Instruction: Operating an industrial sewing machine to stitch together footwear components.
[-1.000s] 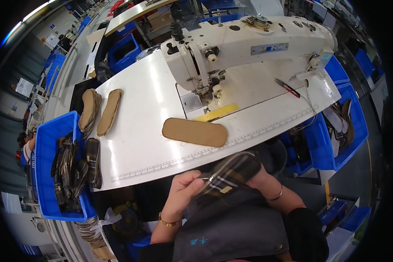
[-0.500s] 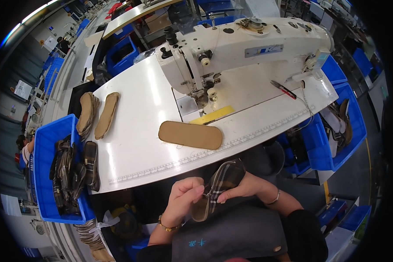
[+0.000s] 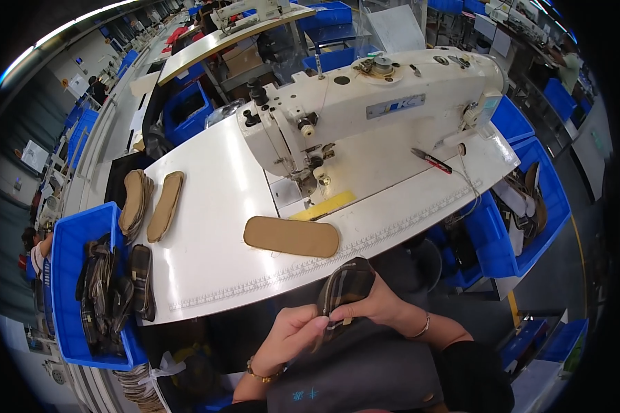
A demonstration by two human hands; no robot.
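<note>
In front of my lap I hold a rounded plaid fabric piece (image 3: 348, 283), dark brown with pale lines; its exact kind is unclear. My left hand (image 3: 291, 336) pinches its near left edge between thumb and fingers. Around its right side wraps my right hand (image 3: 382, 304), the thumb pressed on the near edge close to the left thumb. A small pale tab shows under the right thumb. Just beyond, on the white sewing table (image 3: 207, 255), lies a flat tan oval panel (image 3: 291, 236).
A white sewing machine (image 3: 365, 103) stands on the table, with a yellow strip (image 3: 324, 206) and red-handled snips (image 3: 432, 161) nearby. Tan pieces (image 3: 165, 206) lie at left. A blue bin (image 3: 65, 275) holds plaid pieces; another blue bin (image 3: 554, 227) stands at right.
Both hands have drawn closer together on the plaid piece. It has turned, so its tan inner side is mostly out of sight. The whole view has shifted slightly.
</note>
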